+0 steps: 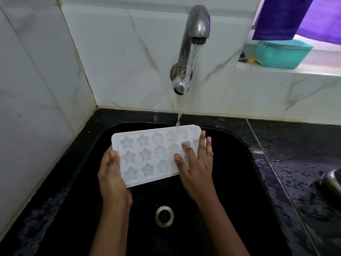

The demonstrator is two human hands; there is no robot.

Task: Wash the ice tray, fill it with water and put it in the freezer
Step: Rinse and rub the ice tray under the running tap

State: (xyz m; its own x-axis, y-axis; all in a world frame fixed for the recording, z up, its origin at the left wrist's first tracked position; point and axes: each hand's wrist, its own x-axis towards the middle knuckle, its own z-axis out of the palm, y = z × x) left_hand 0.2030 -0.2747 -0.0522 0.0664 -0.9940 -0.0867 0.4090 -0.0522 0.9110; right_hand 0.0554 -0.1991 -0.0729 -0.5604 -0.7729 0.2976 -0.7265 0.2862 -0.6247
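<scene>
Forearms come in from the near side over a black sink [249, 182], drain [164, 216] right below them. Black counter [295, 163] on the right is all wet with droplets. White marble-look tiles [110, 52] behind, metal tap [195, 34] running. Far right there's a teal tub [282, 54] on the ledge with a purple cloth [284, 17] hanging above. White ice tray [147, 156] with star cups is held over the basin, water hitting its far right part. Left hand [110, 174] grips the left end, thumb on top. Right hand [197, 167] lies flat on the right end, fingers straight.
</scene>
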